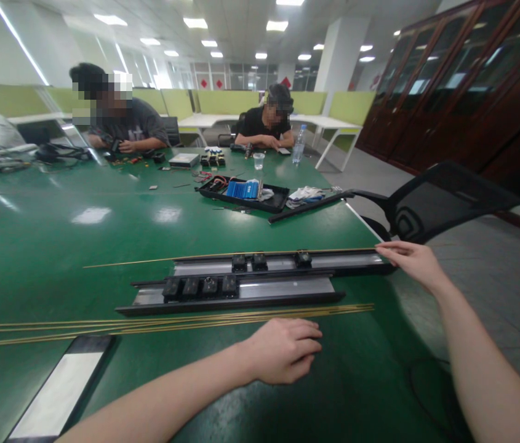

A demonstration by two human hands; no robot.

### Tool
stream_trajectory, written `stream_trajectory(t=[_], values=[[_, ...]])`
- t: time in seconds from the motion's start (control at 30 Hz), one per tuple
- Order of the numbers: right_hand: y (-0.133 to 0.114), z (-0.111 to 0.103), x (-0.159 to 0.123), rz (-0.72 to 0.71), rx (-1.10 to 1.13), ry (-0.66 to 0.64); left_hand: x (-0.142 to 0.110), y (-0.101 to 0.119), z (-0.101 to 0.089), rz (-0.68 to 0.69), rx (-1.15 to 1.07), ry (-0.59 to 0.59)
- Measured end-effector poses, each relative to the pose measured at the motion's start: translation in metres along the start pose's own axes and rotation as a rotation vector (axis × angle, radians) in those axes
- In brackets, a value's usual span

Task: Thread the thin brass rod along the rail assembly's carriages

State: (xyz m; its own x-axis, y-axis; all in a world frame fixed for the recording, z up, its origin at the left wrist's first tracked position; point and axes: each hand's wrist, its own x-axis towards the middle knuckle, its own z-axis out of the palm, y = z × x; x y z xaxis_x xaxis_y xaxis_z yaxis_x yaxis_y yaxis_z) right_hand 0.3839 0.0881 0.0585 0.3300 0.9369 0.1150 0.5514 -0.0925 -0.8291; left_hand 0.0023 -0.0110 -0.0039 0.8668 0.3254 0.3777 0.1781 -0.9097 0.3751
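My right hand (410,263) pinches the right end of a thin brass rod (204,255). This rod runs along the far edge of a black and silver rail (278,263), and its left end sticks out past the rail. Three black blocks (260,261) sit in that rail. A second rail (282,288) lies in front of it, with several black blocks (190,287) grouped toward its left. My left hand (285,349) lies on the green table, fingers loosely bent and apart, holding nothing. Just beyond it are several loose brass rods (158,323).
A black case with a white panel (59,387) lies at the front left. Farther back are a black tray (278,198) with a blue part, white gloves (304,195), a cup (258,161) and a bottle (299,146). A mesh chair (444,197) stands right. Other people sit across the table.
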Motion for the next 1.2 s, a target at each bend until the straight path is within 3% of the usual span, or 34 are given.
stream_trajectory(t=[0.6,0.97,1.2], values=[[0.012,-0.006,0.006,-0.001,-0.011,0.042,0.001,0.001,-0.002,0.002,-0.011,0.001],[0.004,-0.008,0.0,0.025,-0.023,0.06,0.001,0.003,-0.004,0.001,0.007,-0.006],[0.019,-0.01,0.007,0.012,-0.041,0.083,0.001,0.002,-0.004,0.001,0.01,-0.005]])
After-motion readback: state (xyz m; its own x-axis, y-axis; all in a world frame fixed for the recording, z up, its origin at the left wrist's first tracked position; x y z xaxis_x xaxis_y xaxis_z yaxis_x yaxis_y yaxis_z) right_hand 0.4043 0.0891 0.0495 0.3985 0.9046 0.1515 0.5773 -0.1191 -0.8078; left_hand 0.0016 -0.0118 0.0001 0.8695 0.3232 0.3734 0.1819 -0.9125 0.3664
